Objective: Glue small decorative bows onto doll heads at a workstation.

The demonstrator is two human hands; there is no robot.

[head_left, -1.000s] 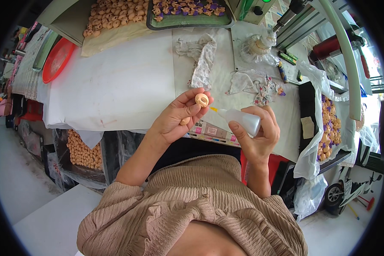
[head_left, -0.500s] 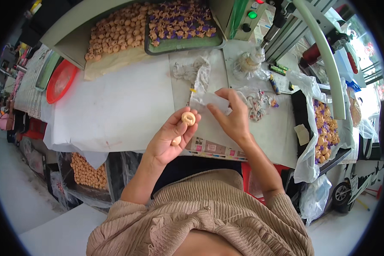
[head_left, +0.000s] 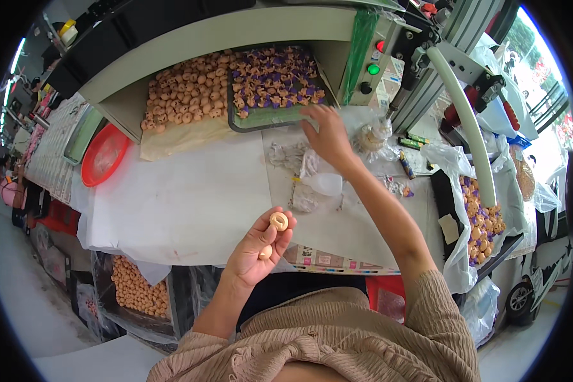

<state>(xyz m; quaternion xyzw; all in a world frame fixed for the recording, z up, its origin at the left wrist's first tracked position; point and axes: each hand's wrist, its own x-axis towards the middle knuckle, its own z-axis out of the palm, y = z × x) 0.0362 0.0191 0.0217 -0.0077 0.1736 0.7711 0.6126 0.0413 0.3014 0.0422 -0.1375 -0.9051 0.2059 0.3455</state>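
Note:
My left hand (head_left: pixel 256 251) is raised over the table's near edge and pinches a small tan ring-shaped piece (head_left: pixel 278 221) between thumb and fingertips. A second tan piece (head_left: pixel 266 252) rests in its palm. My right hand (head_left: pixel 328 135) is stretched far forward, fingers spread, at the edge of a dark tray (head_left: pixel 272 118) that holds tan pieces with purple parts. It holds nothing. A small clear squeeze bottle (head_left: pixel 323 183) with a yellow tip lies on the table under my right wrist.
A heap of plain tan pieces (head_left: pixel 186 94) lies left of the tray. A red plate (head_left: pixel 104 155) sits far left. White sheet (head_left: pixel 184 204) covers the table. Clear bags (head_left: pixel 375 137), a machine with green and red buttons (head_left: pixel 373 69), and a bag of finished pieces (head_left: pixel 481 219) stand right.
My right hand let go of the squeeze bottle, now lying on the table, and reached forward to the dark tray. My left hand stayed put with the ring piece.

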